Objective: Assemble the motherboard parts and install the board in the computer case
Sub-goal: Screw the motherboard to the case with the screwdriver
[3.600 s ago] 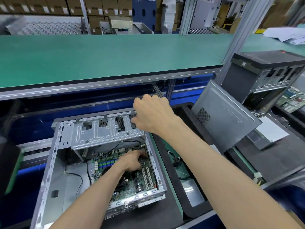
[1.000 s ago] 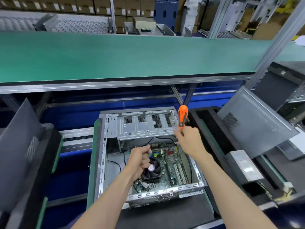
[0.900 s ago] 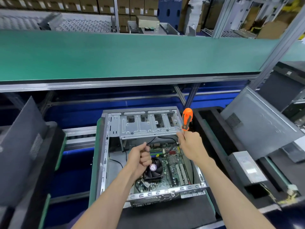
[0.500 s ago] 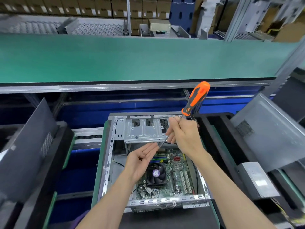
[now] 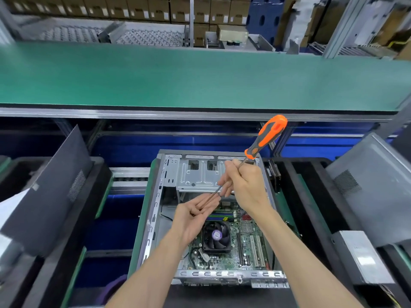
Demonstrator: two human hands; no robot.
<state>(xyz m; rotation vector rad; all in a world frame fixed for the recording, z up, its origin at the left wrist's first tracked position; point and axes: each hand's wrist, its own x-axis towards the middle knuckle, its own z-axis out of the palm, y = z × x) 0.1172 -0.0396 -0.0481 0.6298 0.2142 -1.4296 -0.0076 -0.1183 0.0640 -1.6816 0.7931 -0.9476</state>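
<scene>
The right hand (image 5: 249, 187) has its fingers curled round the steel shaft just below the handle of the orange-and-black screwdriver (image 5: 265, 137), a choked-up grip that gives fine control of the tip. The handle juts up toward one o'clock and the shaft slants down toward seven o'clock, straight into the left hand (image 5: 195, 215). That hand lies palm up with fingers nearly straight and loosely cupped, the shaft's tip resting in the fingers. It looks like a screw is being picked off the palm onto the bit, though any screw there is too small to make out.

Both hands hover over the open computer case (image 5: 155, 207), which lies on its side at six o'clock in the view. The motherboard (image 5: 246, 243) is already seated on the case floor, with its black CPU cooler fan (image 5: 215, 235) just below the left hand and pale expansion slots (image 5: 255, 250) at the fan's three o'clock. The metal drive cage (image 5: 195, 176) bridges the case's twelve o'clock end, behind the hands.

The judgement here: the board is in place and fastening it is the step in hand. A grey side panel (image 5: 373, 183) leans at three o'clock, another dark panel (image 5: 51, 187) at nine o'clock, and the green bench shelf (image 5: 200, 76) runs across at twelve.
</scene>
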